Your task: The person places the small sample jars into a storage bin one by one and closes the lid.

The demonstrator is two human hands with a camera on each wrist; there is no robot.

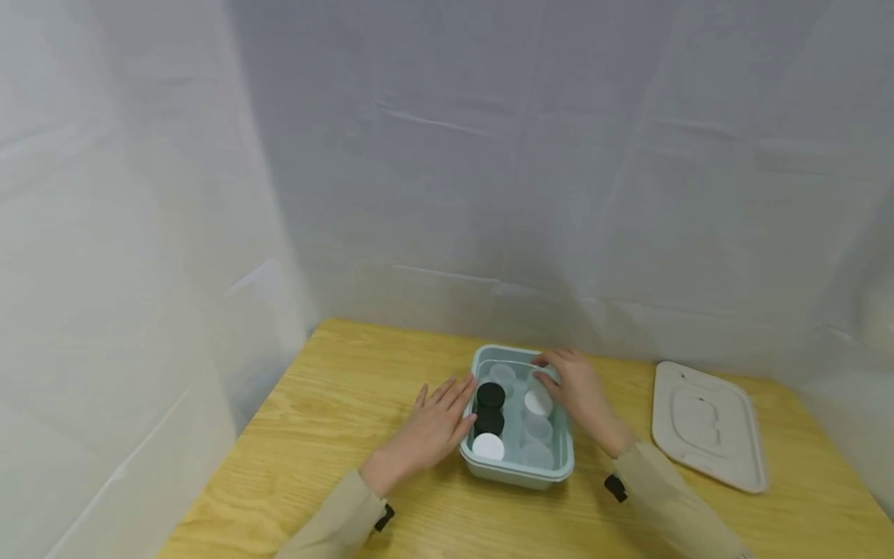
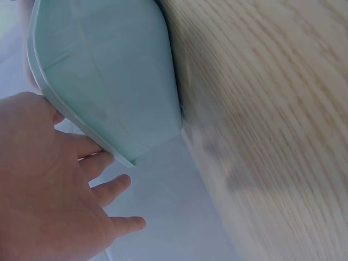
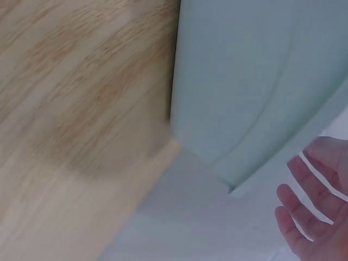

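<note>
Fingers [image 1: 447,392] of the left hand [image 1: 427,431] lay straight and slightly spread, their tips against the left wall of the pale green container [image 1: 517,466], with the palm flat on the wooden table [image 1: 328,404]. From the left wrist view the same fingers [image 2: 111,187] fanned apart beside the container's rim [image 2: 65,109], holding nothing. Across the box, the right hand [image 1: 576,392] rested over the right rim, its fingers loosely bent and reaching toward the far corner; whether they pinched anything could not be told. From the right wrist view its fingers [image 3: 304,217] appeared separated beside the container's outer wall [image 3: 244,81].

Inside the container stood small clear jars [image 1: 538,428], two with black caps [image 1: 490,396] near the left wall and two with white caps [image 1: 488,447]. The container sat at the middle of the table, near its far edge. Well apart to the right lay a whitish lid [image 1: 707,423], flat on the wood. Beige sleeves [image 1: 335,524] covered both forearms. White sheeting [image 1: 489,155] hung behind and beside the table.
</note>
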